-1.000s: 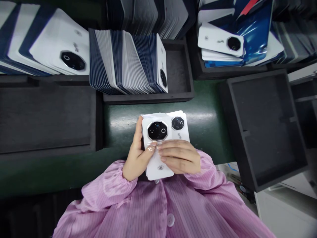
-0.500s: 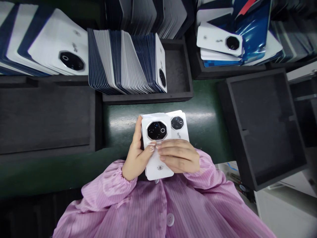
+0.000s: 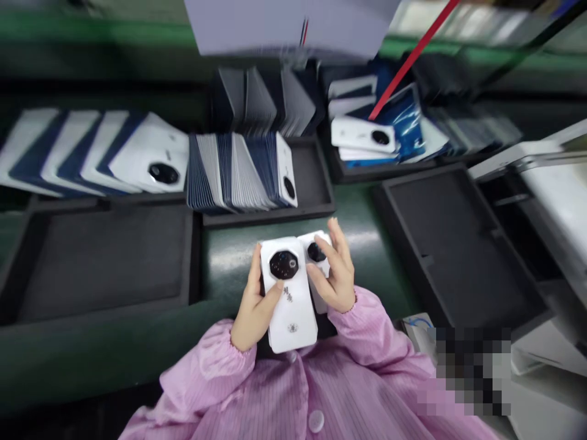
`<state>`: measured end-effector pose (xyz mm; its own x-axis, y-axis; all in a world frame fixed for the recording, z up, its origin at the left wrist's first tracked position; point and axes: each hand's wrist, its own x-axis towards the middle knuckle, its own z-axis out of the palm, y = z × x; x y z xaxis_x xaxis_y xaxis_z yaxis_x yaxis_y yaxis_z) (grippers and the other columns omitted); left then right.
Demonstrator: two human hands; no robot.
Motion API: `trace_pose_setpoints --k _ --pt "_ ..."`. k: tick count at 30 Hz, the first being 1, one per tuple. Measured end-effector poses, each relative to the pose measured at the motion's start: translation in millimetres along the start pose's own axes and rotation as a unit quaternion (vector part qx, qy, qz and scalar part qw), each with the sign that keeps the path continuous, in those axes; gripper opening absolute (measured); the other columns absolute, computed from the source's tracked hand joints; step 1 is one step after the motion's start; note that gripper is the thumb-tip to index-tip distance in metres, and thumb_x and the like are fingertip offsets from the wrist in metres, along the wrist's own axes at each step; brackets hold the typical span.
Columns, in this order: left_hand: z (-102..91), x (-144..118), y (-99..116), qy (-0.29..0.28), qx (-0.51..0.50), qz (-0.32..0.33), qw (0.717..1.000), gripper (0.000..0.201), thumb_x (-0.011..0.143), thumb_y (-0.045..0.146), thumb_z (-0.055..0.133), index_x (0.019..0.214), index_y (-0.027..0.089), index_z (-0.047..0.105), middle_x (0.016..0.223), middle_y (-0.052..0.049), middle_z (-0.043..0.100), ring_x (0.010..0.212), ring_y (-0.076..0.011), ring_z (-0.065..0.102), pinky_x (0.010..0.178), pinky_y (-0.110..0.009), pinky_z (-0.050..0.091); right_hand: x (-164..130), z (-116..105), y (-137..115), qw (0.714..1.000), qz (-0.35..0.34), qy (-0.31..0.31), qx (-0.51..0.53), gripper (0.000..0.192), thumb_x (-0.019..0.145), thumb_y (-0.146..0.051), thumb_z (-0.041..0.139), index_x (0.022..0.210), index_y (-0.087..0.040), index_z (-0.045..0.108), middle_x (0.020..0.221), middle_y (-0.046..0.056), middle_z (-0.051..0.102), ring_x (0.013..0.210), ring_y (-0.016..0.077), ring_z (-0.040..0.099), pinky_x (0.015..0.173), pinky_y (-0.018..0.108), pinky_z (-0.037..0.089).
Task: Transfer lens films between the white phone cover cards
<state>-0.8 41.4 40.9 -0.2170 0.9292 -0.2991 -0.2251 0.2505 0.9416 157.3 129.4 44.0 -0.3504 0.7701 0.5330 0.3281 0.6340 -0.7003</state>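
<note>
My left hand (image 3: pixel 259 302) is closed around the left side of a white phone back cover (image 3: pixel 298 311), its thumb on the face below the black octagonal camera window. Edges of at least one more cover show beneath. To the right, partly behind, is a second white phone back cover (image 3: pixel 320 300) with a similar window. Over that one my right hand (image 3: pixel 334 269) has its fingers apart, thumb and a fingertip at the face near the window. What supports the second cover is hidden.
Fanned white and blue covers (image 3: pixel 147 150) stand at the left, and more fill a black tray (image 3: pixel 314 177) ahead. Black trays lie at left (image 3: pixel 105 263) and right (image 3: pixel 463 244). A red strip (image 3: pixel 413 58) slants above covers and blue film (image 3: pixel 410 125) at the back right.
My right hand has lifted off the front cover and moved right and up over the second one, its fingers spreading. The camera view has tilted upward. My left hand keeps its hold.
</note>
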Motion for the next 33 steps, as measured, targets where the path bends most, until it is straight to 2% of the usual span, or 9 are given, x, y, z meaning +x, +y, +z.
trace_pose_setpoints --k 2,4,8,10,13,16,22,29,33 --pt "1.0 -0.6 3.2 0.009 0.002 -0.022 1.0 0.079 0.087 0.039 0.057 0.151 0.031 0.012 0.157 -0.003 0.024 0.141 -0.0218 0.031 0.114 -0.034 0.031 17.3 -15.3 4.9 0.999 0.03 0.02 0.011 0.037 0.083 -0.017 0.061 0.12 -0.021 0.06 0.133 0.013 0.054 0.126 0.0296 0.049 0.104 0.053 0.042" --pt "1.5 -0.1 5.4 0.013 -0.013 -0.046 0.999 0.079 0.087 0.041 0.055 0.151 0.032 0.01 0.157 -0.001 0.023 0.142 -0.021 0.029 0.116 -0.034 0.026 44.8 -34.2 11.0 0.996 0.06 0.055 0.029 0.025 0.084 -0.019 0.063 0.108 -0.02 0.066 0.112 0.01 0.066 0.108 0.0237 0.061 0.095 0.044 0.05" --pt "0.8 -1.2 6.0 0.006 -0.025 -0.052 0.998 0.076 0.088 0.042 0.053 0.15 0.037 0.009 0.158 0.004 0.02 0.143 -0.0191 0.024 0.118 -0.034 0.021 115.6 -62.4 33.1 0.968 0.13 0.173 0.128 0.022 0.077 -0.03 0.071 0.094 -0.017 0.068 0.092 0.005 0.068 0.087 0.017 0.064 0.081 0.032 0.054" --pt "-0.1 -3.0 4.6 0.008 -0.015 -0.048 0.999 0.075 0.088 0.043 0.053 0.149 0.038 0.009 0.158 0.005 0.019 0.144 -0.0185 0.023 0.119 -0.034 0.017 147.3 -64.1 50.5 0.917 0.221 0.224 0.244 0.03 0.069 -0.033 0.076 0.093 -0.018 0.067 0.085 0.001 0.066 0.078 0.0137 0.064 0.068 0.025 0.053" --pt "-1.1 -4.6 1.5 0.006 -0.003 -0.038 0.999 0.074 0.089 0.045 0.052 0.149 0.039 0.01 0.158 0.006 0.018 0.144 -0.0184 0.022 0.119 -0.034 0.015 177.9 -55.1 75.3 0.892 0.259 0.237 0.286 0.035 0.065 -0.033 0.077 0.094 -0.018 0.064 0.082 0.0 0.064 0.068 0.0114 0.062 0.059 0.023 0.051" --pt "-1.1 -3.6 -0.9 0.005 -0.001 -0.03 1.0 0.073 0.089 0.046 0.051 0.149 0.04 0.01 0.158 0.006 0.018 0.144 -0.0189 0.023 0.119 -0.036 0.016 190.6 -45.3 89.8 0.877 0.269 0.244 0.315 0.033 0.064 -0.031 0.078 0.091 -0.018 0.063 0.079 -0.001 0.063 0.066 0.0113 0.062 0.059 0.023 0.051" --pt "2.4 -2.3 1.7 0.008 0.002 -0.027 1.0 0.073 0.088 0.047 0.051 0.149 0.039 0.013 0.158 0.006 0.019 0.144 -0.0184 0.022 0.119 -0.035 0.016 200.7 -41.0 100.1 0.853 0.268 0.246 0.375 0.028 0.061 -0.032 0.079 0.077 -0.016 0.063 0.074 -0.001 0.064 0.066 0.0102 0.061 0.062 0.023 0.05" --pt "7.6 -3.4 9.7 0.016 -0.036 -0.064 0.997 0.077 0.087 0.046 0.051 0.15 0.036 0.009 0.153 0.0 0.034 0.137 -0.022 0.039 0.11 -0.035 0.036 202.9 -36.5 105.4 0.827 0.258 0.241 0.438 0.031 0.059 -0.033 0.081 0.072 -0.017 0.058 0.07 -0.001 0.063 0.066 0.0117 0.061 0.063 0.025 0.05" --pt "7.2 -2.5 8.2 0.027 -0.021 -0.06 0.998 0.077 0.087 0.046 0.052 0.15 0.034 0.011 0.155 0.0 0.029 0.14 -0.0219 0.033 0.112 -0.036 0.033 202.2 -35.0 108.2 0.815 0.252 0.255 0.455 0.028 0.061 -0.029 0.08 0.071 -0.017 0.056 0.069 -0.002 0.063 0.065 0.0111 0.061 0.062 0.025 0.05"
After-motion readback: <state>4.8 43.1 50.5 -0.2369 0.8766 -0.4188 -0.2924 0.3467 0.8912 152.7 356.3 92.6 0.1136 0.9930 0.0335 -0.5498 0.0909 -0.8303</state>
